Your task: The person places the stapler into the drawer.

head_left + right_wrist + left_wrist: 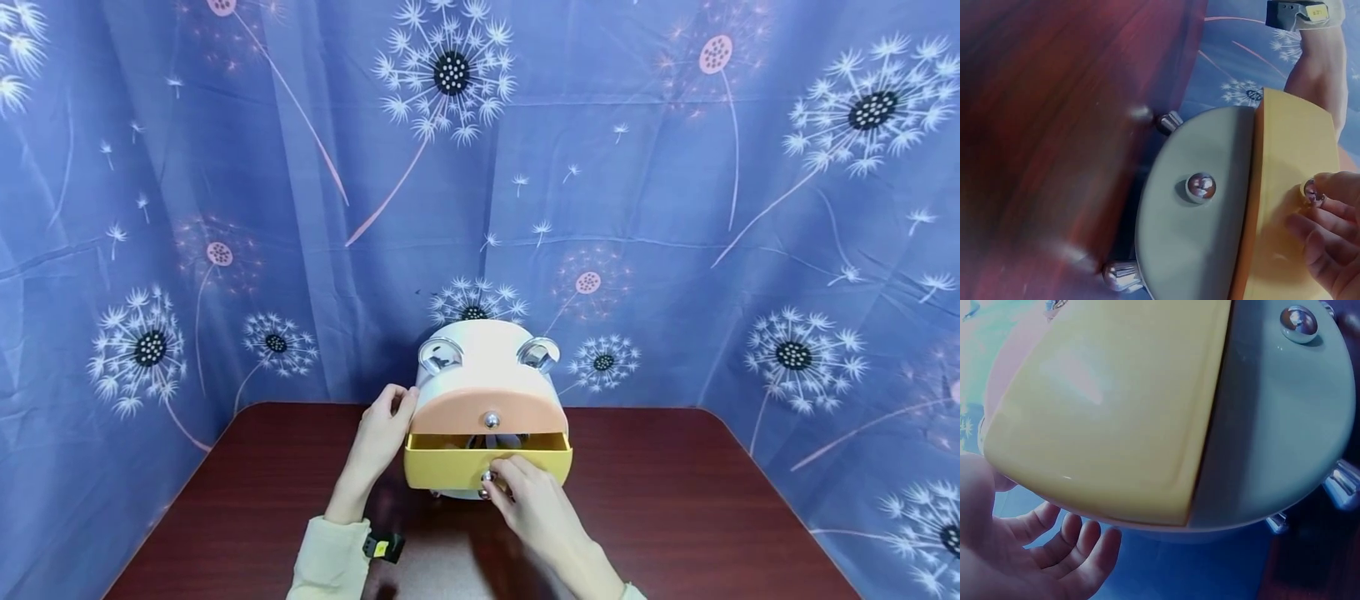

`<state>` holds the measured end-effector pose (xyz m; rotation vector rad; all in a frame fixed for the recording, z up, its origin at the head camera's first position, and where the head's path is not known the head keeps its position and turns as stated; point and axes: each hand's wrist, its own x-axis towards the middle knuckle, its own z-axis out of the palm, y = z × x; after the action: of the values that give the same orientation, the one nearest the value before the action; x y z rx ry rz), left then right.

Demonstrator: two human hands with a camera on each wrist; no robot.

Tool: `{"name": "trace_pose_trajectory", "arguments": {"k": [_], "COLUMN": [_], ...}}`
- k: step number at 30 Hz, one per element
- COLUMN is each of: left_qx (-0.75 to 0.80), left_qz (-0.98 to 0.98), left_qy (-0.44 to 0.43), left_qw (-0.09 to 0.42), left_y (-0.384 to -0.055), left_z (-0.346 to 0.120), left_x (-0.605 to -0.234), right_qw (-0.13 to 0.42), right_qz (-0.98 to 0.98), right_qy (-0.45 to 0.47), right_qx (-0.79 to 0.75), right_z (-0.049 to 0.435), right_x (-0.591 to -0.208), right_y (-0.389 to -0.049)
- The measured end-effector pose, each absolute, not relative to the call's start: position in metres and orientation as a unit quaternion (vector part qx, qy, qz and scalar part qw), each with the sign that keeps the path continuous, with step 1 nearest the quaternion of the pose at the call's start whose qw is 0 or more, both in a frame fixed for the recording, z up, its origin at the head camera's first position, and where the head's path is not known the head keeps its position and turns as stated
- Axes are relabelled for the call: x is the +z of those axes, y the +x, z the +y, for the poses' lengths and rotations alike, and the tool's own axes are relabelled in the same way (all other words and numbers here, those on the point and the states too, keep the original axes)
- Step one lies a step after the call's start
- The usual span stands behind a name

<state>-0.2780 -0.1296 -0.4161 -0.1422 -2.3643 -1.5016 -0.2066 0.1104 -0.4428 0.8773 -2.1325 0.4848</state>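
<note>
A small alarm-clock-shaped drawer box (pixel 483 354), white with chrome bells on top, stands on the table. Its yellow middle drawer (pixel 442 469) is pulled partway out, and some greyish items show inside. My right hand (pixel 536 504) pinches the round silver knob (pixel 1311 189) on that drawer's front between thumb and fingers. At the box's left side, my left hand (pixel 381 437) steadies it, fingers loosely bent along the wall (pixel 1035 550). Above the yellow drawer is the closed peach drawer (pixel 457 411); below it, the pale green drawer (pixel 1210 244) is closed too.
The dark red wooden table (pixel 675 500) extends on both sides of the box. Behind it hangs a blue curtain (pixel 637 208) with dandelion prints. Short chrome feet (pixel 1124 276) hold the box up off the tabletop.
</note>
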Motion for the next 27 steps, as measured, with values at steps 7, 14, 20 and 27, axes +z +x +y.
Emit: {"name": "trace_pose_trajectory", "arguments": {"k": [7,14,20,27], "left_qx": [-0.529,-0.529,-0.528,-0.512], "left_qz": [-0.833,-0.831,-0.833,-0.84], "left_qy": [-0.054,-0.051,-0.049,-0.049], "left_qw": [0.155,0.163,0.161,0.17], "left_y": [-0.278,-0.276,-0.276,-0.278], "left_z": [-0.127,-0.127,-0.128,-0.131], "left_x": [-0.421,-0.424,-0.422,-0.416], "right_qw": [0.375,0.368,0.369,0.364], "right_qz": [-0.85,-0.856,-0.855,-0.854], "right_qy": [0.317,0.304,0.301,0.303], "right_qx": [0.19,0.198,0.205,0.217], "right_z": [0.11,0.109,0.108,0.105], "right_x": [-0.447,-0.449,-0.448,-0.445], "right_y": [-0.21,-0.215,-0.219,-0.225]}}
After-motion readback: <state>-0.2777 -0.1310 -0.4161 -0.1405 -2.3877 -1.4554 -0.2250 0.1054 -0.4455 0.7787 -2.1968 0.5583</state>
